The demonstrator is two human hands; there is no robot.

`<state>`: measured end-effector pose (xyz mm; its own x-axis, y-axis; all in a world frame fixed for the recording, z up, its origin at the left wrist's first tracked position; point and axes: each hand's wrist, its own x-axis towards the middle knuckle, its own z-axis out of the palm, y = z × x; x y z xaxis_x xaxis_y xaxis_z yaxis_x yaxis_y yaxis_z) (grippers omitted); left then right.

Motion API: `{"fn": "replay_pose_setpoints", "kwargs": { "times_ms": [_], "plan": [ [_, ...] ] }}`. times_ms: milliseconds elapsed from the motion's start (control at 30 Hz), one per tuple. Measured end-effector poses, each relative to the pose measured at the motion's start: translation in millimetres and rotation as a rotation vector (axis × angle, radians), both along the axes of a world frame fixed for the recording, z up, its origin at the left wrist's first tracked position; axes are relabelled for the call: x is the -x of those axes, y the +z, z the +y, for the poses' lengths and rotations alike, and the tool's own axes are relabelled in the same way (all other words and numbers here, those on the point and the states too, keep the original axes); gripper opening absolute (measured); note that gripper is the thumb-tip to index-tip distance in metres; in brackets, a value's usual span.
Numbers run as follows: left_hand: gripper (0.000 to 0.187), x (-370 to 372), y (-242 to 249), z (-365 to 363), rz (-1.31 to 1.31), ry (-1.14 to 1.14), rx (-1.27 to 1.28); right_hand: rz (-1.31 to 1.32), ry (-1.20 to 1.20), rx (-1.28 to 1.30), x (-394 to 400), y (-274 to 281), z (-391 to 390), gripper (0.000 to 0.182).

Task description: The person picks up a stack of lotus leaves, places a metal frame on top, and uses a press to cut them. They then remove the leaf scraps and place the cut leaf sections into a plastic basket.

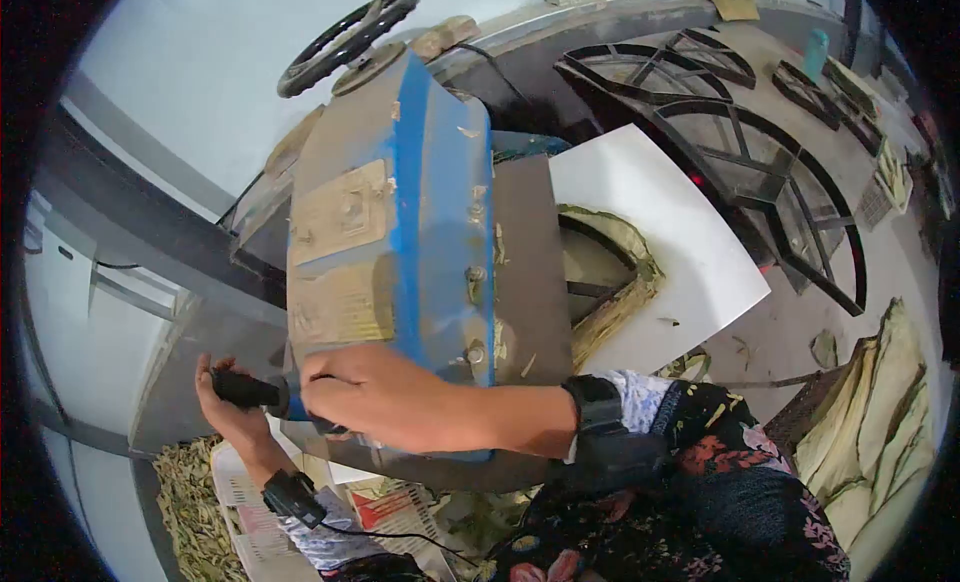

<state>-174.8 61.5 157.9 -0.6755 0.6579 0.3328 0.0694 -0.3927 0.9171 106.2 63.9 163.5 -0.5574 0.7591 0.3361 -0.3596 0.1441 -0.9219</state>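
A blue machine with a dusty top (342, 217) stands in front of me. My left hand (238, 422) is at its near left corner, with fingers and palm around a black cylindrical handle (247, 389). A blue collar (292, 399) joins the handle on its right side. My right hand (375, 390) reaches across the front of the machine, its fingers curled closed just beside the collar. What lies inside those fingers is hidden. Right of the machine, a stack of dried leaf pieces (615, 307) bends around a dark metal frame on a white sheet (680, 232).
A black handwheel (348, 42) rises behind the machine. Curved black metal frames (770, 172) lie on the surface at right. Large dried leaves (870, 422) lean at lower right. Shredded leaf bits (200, 507) and a white plastic basket (235, 487) sit below at left.
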Motion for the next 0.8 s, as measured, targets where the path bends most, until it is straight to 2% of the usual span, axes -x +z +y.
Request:
{"fn": "replay_pose_setpoints", "kwargs": {
  "times_ms": [133, 200, 400, 633, 700, 800],
  "plan": [
    [0.041, -1, -2, -3, 0.021, 0.000, 0.019, 0.065, 0.024, 0.056, 4, -11, -4, 0.027],
    [0.041, -7, -7, -5, 0.039, -0.013, 0.020, 0.093, 0.158, 0.132, -1, -14, -4, 0.021],
    [0.040, -8, -15, -4, 0.019, -0.029, -0.011, 0.167, 0.168, 0.210, -2, -17, -10, 0.021],
    [0.038, -4, -21, -1, 0.032, -0.051, -0.030, 0.127, 0.078, 0.112, -1, -23, -7, 0.020],
    [0.038, -7, -19, -3, 0.020, -0.038, -0.019, 0.089, 0.066, 0.013, -5, -19, -8, 0.022],
    [0.037, -18, -4, -6, -0.034, -0.033, 0.045, 0.060, 0.094, 0.127, -10, -10, -11, 0.025]
  ]
}}
